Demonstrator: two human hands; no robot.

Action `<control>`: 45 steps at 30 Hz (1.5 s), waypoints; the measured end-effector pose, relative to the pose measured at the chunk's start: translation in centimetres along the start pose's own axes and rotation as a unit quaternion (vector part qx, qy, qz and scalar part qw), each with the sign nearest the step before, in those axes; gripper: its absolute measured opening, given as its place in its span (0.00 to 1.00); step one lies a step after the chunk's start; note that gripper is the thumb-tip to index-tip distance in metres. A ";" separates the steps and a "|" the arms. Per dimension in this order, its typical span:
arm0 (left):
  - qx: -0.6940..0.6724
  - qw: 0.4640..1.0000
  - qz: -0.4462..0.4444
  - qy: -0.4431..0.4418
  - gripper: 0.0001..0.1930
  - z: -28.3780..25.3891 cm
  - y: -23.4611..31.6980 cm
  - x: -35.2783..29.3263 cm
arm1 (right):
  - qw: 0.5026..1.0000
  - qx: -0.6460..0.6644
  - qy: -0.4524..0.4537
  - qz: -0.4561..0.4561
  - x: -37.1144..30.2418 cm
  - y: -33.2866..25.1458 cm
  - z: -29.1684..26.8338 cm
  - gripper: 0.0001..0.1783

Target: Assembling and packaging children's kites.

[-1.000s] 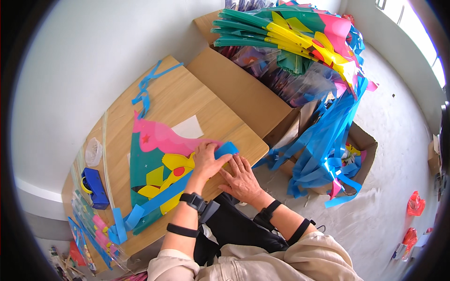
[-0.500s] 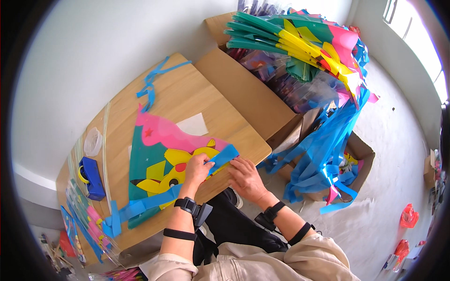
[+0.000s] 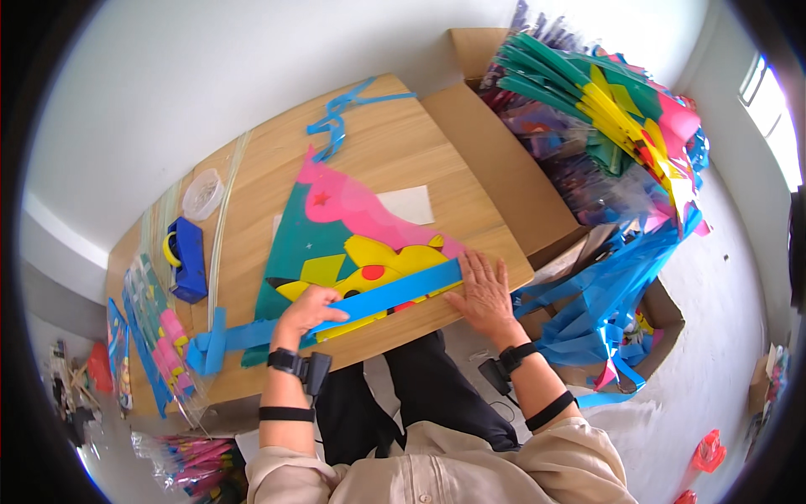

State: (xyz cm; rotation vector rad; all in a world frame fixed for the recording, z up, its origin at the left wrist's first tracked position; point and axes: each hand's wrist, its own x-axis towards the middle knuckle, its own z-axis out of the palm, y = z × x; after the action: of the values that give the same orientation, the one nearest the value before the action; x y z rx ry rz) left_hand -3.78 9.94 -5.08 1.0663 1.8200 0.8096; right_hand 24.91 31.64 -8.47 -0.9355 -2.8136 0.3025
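Table: Pale wood with a rounded corner, it stands along a white wall, the person seen at its near edge.
Large carton: A brown cardboard box stands just beside the table on the right, its flap raised, packed with clear-wrapped goods.
Bundle: Folded sheets in green, yellow and pink lie heaped across the carton's contents.
Hanging strips: A tangle of blue bands spills from the bundle toward the floor, over a smaller carton.
Printed sheet: A pink and green triangle with a yellow cartoon figure lies flat on the table, right in front of the person, its long edge near the table's front.
Blue strip: It runs along that long edge, over the figure, and continues past the sheet at left into a loose fold.
Right hand: Palm down and flat, fingers slightly apart, it covers the strip's right end near the table's corner, thumb out to the side.
Left hand: Fingers curl over the strip, thumb pointing right along it; from here I cannot tell whether they grip it.
Tape dispenser: Blue, with a yellow roll, left of the sheet.
Tub: Clear plastic, just beyond the dispenser.
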 end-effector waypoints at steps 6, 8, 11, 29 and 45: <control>0.055 0.974 0.004 0.221 0.10 -1.5 -6.1 -8.9 | 1.000 -0.015 -0.001 -0.003 0.1 -0.1 0.4 0.44; 0.064 0.966 0.000 0.251 0.12 -1.5 -7.6 -9.6 | 1.000 -0.017 -0.001 -0.006 0.1 0.1 0.5 0.45; 0.150 0.955 -0.059 0.250 0.14 -1.3 -7.5 -9.2 | 1.000 -0.019 -0.011 0.003 0.3 0.2 0.7 0.45; 0.144 0.970 -0.064 0.186 0.17 -3.3 -8.2 -10.4 | 0.952 0.086 -0.040 -0.292 -1.9 -22.0 5.5 0.45; -0.064 0.928 0.021 0.367 0.09 -6.0 5.1 -10.7 | 0.955 0.062 -0.120 -0.265 -1.7 -22.0 4.3 0.41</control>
State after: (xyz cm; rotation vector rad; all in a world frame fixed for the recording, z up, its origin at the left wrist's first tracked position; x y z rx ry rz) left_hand -4.50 1.81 5.45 0.7626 2.3071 1.4734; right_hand 12.75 12.77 -7.48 -0.1011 -3.0732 0.5344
